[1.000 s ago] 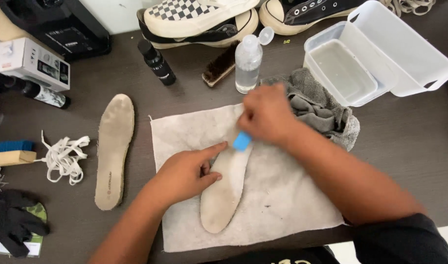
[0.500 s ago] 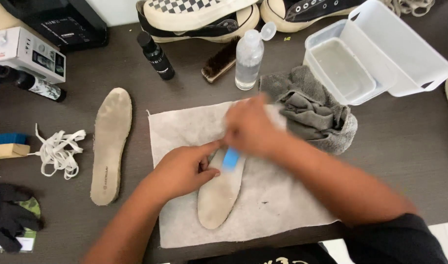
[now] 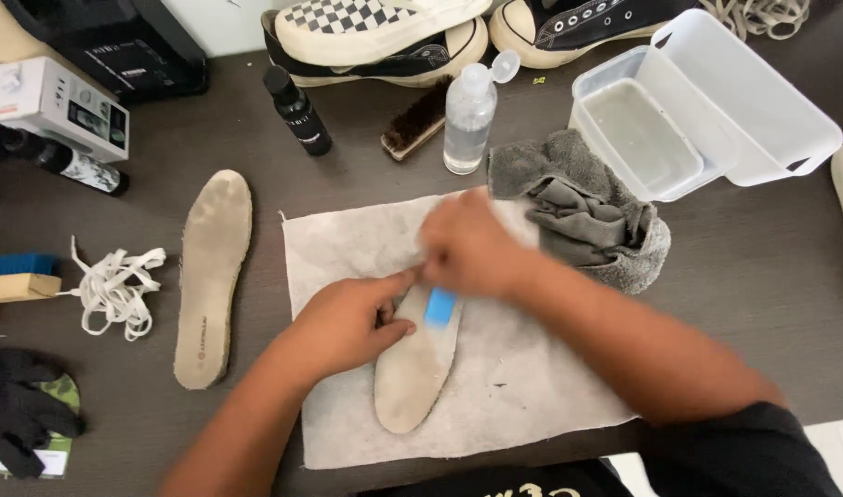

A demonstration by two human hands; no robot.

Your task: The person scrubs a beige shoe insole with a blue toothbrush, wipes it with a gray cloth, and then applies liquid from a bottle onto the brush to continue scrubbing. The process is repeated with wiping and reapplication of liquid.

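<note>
Dark brown tabletop (image 3: pixel 762 276) fills my feed, crowded with shoe-cleaning gear. At centre I see a white, slightly wrinkled cloth sheet (image 3: pixel 523 387) spread flat, and on it a worn beige insole (image 3: pixel 410 373), smooth and slightly soiled. Its long axis runs from the near edge of the sheet, where one rounded end points toward me, up and slightly right beneath the hands.

My left hand (image 3: pixel 343 322) lies on the insole's left edge, fingers together and pressing it flat. My right hand (image 3: pixel 467 244), blurred, is curled around a small blue brush (image 3: pixel 440 306) whose end touches the insole; fingers closed on its handle.

Just right of the hands sits a crumpled grey towel (image 3: pixel 587 207), thick and fuzzy. Beyond it I see a clear plastic tub (image 3: pixel 638 138) of water with a white lid (image 3: pixel 744 87) leaning against it. A clear squeeze bottle (image 3: pixel 467 115), a black bottle (image 3: pixel 297 110) and a wooden bristle brush (image 3: pixel 417 120) stand near a checkered sneaker (image 3: pixel 375 32). A second insole (image 3: pixel 213 276) lies lengthwise on bare table at left, beside bunched white laces (image 3: pixel 116 287).
</note>
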